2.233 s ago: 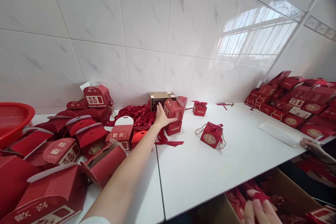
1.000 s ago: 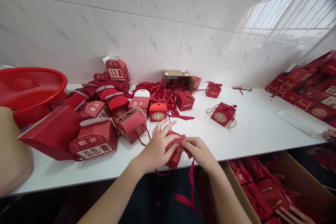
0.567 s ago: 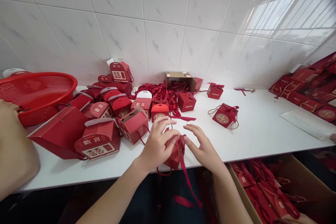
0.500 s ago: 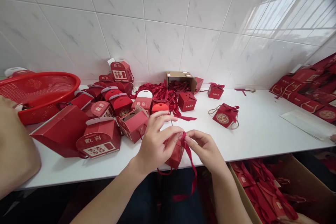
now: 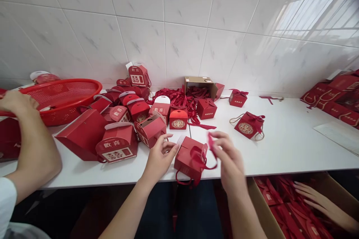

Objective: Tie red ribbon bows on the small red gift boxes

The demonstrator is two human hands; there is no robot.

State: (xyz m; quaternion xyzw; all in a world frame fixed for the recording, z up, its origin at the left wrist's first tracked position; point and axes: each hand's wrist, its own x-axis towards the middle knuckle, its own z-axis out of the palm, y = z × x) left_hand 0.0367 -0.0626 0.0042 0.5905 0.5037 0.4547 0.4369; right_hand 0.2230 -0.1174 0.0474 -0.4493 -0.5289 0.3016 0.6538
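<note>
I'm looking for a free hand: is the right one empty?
No, the right hand holds a ribbon between its fingers.

The single head-worn camera is looking forward and down from above the wearer's forearms, facing the white table (image 5: 280, 134) and tiled wall (image 5: 185, 33) close by.

The left hand (image 5: 160, 155) pinches the pale flap of a red box (image 5: 189, 157) lying at the near edge of the white table (image 5: 269, 153), while the right hand (image 5: 228, 157), blurred, holds up a red ribbon (image 5: 212, 145) at its right side. More red boxes (image 5: 117, 145) crowd the left of the table beside a red basket (image 5: 67, 99), and at the far side a cardboard box (image 5: 198, 80) lies open with ribbons (image 5: 171, 97) heaped in and beside it.
</note>
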